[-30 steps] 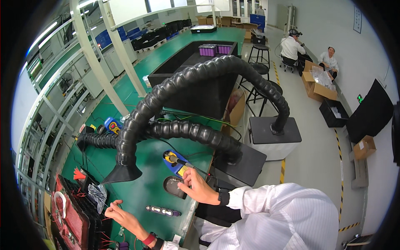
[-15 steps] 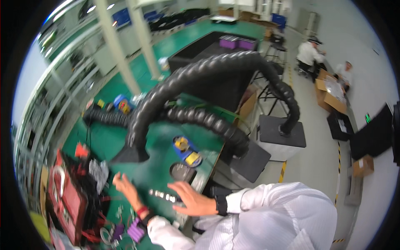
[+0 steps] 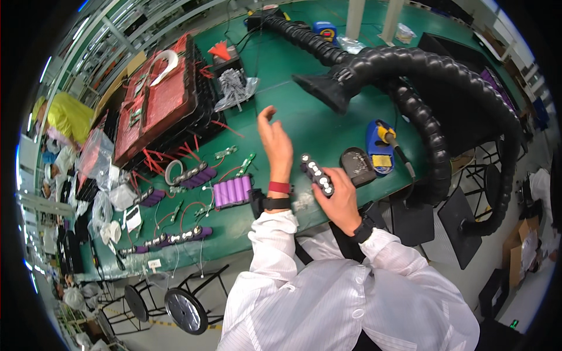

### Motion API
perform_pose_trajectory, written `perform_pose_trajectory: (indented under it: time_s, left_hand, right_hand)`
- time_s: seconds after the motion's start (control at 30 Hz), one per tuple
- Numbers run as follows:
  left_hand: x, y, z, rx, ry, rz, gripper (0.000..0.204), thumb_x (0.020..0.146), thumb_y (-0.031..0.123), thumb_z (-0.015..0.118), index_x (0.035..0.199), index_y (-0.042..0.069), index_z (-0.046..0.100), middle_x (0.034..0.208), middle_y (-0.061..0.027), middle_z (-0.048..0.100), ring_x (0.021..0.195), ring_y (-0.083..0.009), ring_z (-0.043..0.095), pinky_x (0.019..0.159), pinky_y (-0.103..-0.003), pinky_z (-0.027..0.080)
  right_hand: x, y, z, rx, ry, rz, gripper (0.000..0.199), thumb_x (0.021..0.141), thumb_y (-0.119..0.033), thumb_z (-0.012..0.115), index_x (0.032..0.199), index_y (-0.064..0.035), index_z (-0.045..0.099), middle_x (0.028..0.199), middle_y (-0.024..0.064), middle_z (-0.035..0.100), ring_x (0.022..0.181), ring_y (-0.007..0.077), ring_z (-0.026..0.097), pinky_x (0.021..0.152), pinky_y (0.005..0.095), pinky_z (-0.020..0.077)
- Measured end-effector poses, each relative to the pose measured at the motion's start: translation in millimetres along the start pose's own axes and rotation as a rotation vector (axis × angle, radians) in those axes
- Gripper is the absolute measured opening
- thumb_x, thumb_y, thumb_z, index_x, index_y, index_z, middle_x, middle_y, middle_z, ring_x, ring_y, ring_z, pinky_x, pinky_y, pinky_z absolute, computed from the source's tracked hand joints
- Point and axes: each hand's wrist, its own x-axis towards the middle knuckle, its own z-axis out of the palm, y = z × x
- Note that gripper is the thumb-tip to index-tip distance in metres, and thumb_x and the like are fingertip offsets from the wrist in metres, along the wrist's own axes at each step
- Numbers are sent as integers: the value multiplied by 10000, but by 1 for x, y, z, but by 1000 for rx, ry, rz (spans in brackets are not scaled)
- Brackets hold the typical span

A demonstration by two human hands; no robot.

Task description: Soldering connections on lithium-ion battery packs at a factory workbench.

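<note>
My right hand (image 3: pixel 339 202) holds the near end of a dark battery pack (image 3: pixel 317 175) whose top face shows bright metal tabs. Raised over the green bench, my left hand (image 3: pixel 276 143) is empty, its fingers partly bent and apart. Below that wrist stands a purple battery pack (image 3: pixel 232 192). Right of the held pack sits a dark, rounded tin-like container (image 3: pixel 357 165). Beyond it, a blue soldering iron stand (image 3: pixel 379 146) with a yellow sponge carries a soldering iron (image 3: pixel 391 140).
Black flexible fume hoses (image 3: pixel 410 64) arch over the bench, one nozzle (image 3: pixel 325 90) hanging beyond my hands. At left are a red-lined black crate (image 3: pixel 161 99), more purple packs (image 3: pixel 199 175), small green circuit boards (image 3: pixel 246 164) and wires. A person in yellow (image 3: pixel 67 117) is at far left. Stools (image 3: pixel 185 310) stand below.
The head view has swung left, showing more of the bench's left side. My right hand, spread beside the dark battery pack before, is now closed around its near end. My left hand remains raised and empty.
</note>
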Motion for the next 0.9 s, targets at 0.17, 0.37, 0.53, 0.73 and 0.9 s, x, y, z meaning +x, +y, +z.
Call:
perform_pose_trajectory:
  time_s: [0.17,0.37,0.53,0.73,0.9]
  left_hand:
    - [-39,41,19,39,51,-59,359,978,35,467,1324,-23,542,1363,-202,569,1338,-343,489,1152,-453,359]
    - [-90,55,1,-288,26,-120,551,856,-100,450,1401,-29,478,1435,-145,489,1391,-268,458,1254,-436,299]
    - [-141,61,-50,-31,-148,-92,600,806,-152,416,1392,-47,488,1416,-182,517,1330,-324,525,1196,-467,387]
    - [-130,82,-85,448,-276,233,396,838,-101,575,1228,-39,601,1296,-229,578,1162,-419,575,1009,-477,460]
    - [-138,82,-108,477,-55,155,359,851,-83,612,1200,-20,552,1309,-212,511,1215,-389,520,1062,-453,417]
  right_hand:
    - [4,6,-6,-29,-12,-2,414,865,-88,756,1263,-6,681,1020,174,645,911,384,666,798,440,534]
    - [4,6,-4,8,2,28,412,882,-74,747,1286,-11,692,1010,169,643,867,366,671,749,424,534]
    - [-1,2,5,29,-36,43,440,887,-88,753,1312,-10,667,1032,151,627,864,347,667,734,428,522]
    - [-4,4,-2,25,-29,86,675,857,-91,800,1463,7,520,1141,158,554,954,283,590,852,376,517]
    - [-23,-13,-9,-135,148,-93,845,809,-134,843,1523,35,424,1341,219,461,1219,383,465,1043,484,412]
